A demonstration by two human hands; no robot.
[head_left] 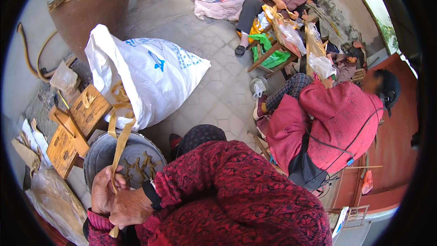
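A long, flat tan strip (119, 148) runs from the mouth of a white sack down through both my hands, and its short end pokes out below them. My left hand (103, 190) is closed on the strip, with its fingertips pinching it. Just beside and below, my right hand (132, 207) is wrapped round the same strip, a dark band at its wrist. Beyond my hands stands a grey metal bucket (96, 152) with several small knotted brownish pieces (141, 166) in it. More tan strips (120, 95) hang loose in the opening of the white sack (154, 73).
A wooden bench (63, 148) with an upright wooden piece stands left of the bucket. A clear plastic bag (57, 198) lies nearer me. On the right sits a person in pink (337, 123); another person (289, 0) works farther back beside a wooden stool (268, 59). A large brown pot (91, 16) stands far left.
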